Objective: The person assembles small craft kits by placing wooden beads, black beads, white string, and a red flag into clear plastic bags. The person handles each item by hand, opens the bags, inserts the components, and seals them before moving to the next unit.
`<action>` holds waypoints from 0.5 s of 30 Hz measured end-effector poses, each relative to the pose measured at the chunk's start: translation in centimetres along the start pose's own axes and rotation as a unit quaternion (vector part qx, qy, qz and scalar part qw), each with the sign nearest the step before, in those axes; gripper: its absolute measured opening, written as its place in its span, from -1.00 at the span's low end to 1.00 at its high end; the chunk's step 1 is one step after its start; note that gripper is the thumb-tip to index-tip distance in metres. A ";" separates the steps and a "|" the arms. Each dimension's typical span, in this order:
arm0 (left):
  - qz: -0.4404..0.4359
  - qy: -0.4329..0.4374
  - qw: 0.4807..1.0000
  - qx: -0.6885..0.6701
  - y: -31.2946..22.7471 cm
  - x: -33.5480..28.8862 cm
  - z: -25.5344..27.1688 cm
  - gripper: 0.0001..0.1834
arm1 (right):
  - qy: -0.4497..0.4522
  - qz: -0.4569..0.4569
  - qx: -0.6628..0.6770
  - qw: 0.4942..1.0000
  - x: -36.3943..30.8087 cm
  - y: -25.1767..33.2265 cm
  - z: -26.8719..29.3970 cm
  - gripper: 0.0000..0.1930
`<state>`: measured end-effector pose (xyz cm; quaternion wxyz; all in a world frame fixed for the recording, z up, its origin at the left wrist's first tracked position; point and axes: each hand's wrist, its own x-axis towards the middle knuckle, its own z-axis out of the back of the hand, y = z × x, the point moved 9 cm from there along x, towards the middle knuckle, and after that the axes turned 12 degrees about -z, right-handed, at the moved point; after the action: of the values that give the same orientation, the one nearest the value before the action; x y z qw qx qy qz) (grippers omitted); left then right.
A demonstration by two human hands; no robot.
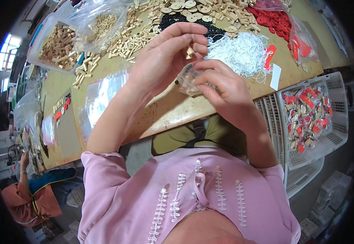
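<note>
My left hand [167, 53] is raised over the table's near part, its fingers curled around small pale wooden pieces [190, 53]. Part of what it holds is hidden behind the fingers. Just right of it, my right hand [225, 83] pinches a small clear plastic bag [190, 83] by its upper edge. Some light wooden pieces show through the bag's side. The wooden pieces in my left hand are just above the bag's mouth.
Behind my hands lie heaps of wooden sticks [132, 42], wooden discs [191, 17], black pieces [171, 22], white string [242, 53] and red discs [268, 20]. Flat clear bags [104, 95] lie left. A white basket [337, 105] of filled bags stands right. Another person [32, 203] works at left.
</note>
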<state>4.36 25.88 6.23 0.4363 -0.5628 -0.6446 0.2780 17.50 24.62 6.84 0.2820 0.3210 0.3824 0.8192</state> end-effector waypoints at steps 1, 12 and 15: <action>-0.008 -0.016 0.999 0.030 -0.3 -0.5 -0.9 -0.67 | 0.001 -0.004 -0.001 1.000 0.0 0.0 -0.1 -0.90; -0.151 -0.020 0.941 0.302 -3.4 -1.8 -0.1 -0.68 | -0.005 0.018 0.005 1.000 -0.5 -0.2 0.4 -0.89; -0.245 0.145 0.715 0.638 -4.0 -3.1 -2.8 -0.78 | -0.013 0.055 -0.005 0.998 -0.7 0.2 1.7 -0.88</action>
<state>4.85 21.66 10.17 0.8328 -0.0064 -0.3584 0.4218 19.14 24.80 7.60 0.2430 0.3506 0.3567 0.8311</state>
